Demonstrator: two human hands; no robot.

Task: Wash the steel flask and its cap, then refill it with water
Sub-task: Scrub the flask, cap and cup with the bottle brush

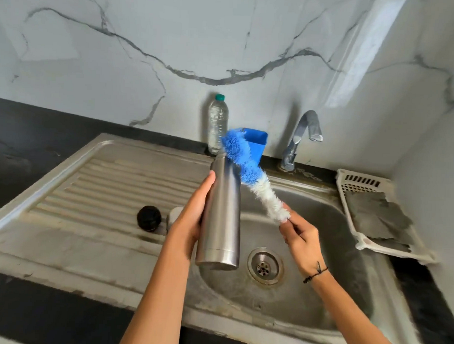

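Note:
My left hand (pixel 191 217) grips the steel flask (pixel 223 218) around its middle and holds it nearly upright over the left side of the sink basin (pixel 319 291). My right hand (pixel 299 237) pinches the lower end of a blue and white bottle brush (pixel 249 170). The brush slants up to the left, its blue tip beside the flask's open mouth, outside the flask. The black cap (pixel 149 218) stands on the ribbed drainboard (pixel 104 183) to the left of the flask, apart from both hands.
The tap (pixel 303 133) stands behind the basin with no water running. A clear plastic bottle (pixel 217 124) and a blue holder (pixel 257 144) stand at the wall. A white basket (pixel 348 191) with a grey cloth sits right of the sink. The drain (pixel 265 265) lies below.

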